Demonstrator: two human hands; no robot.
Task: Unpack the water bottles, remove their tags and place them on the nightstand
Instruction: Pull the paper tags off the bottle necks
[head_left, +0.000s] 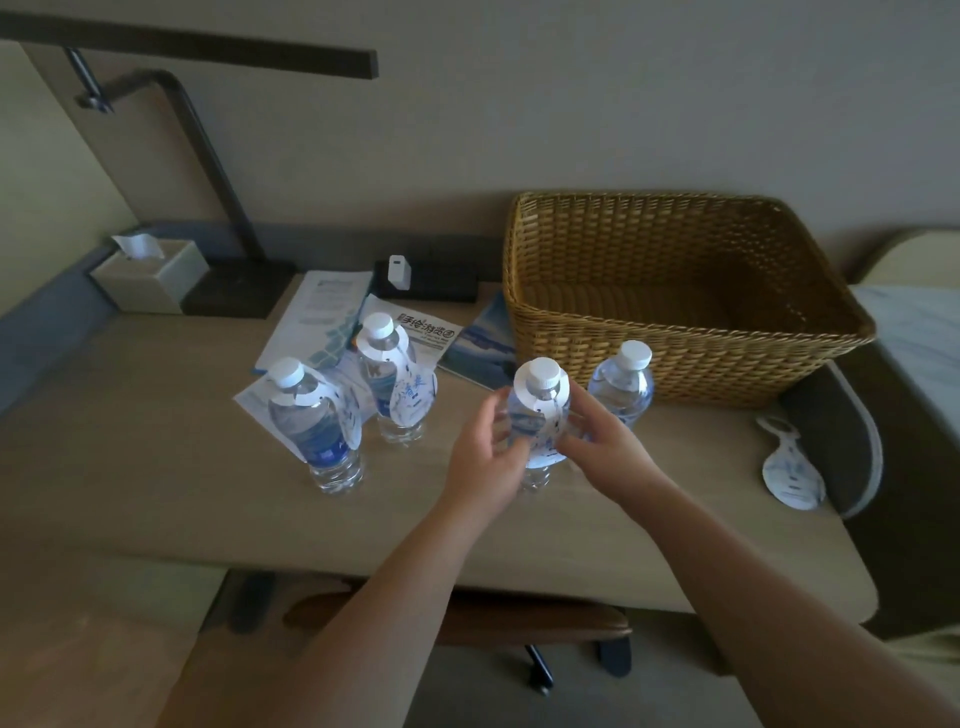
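Hands meet at the near-centre bottle (537, 415), upright on the table (156, 467): left hand (485, 462) curls round its side, right hand (605, 441) pinches its hanging tag (543, 441). Both forearms reach in from the near edge.

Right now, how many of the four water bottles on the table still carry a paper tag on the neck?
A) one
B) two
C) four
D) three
D: the bottle near the basket has a bare neck, and one loose tag lies on the table's right end.
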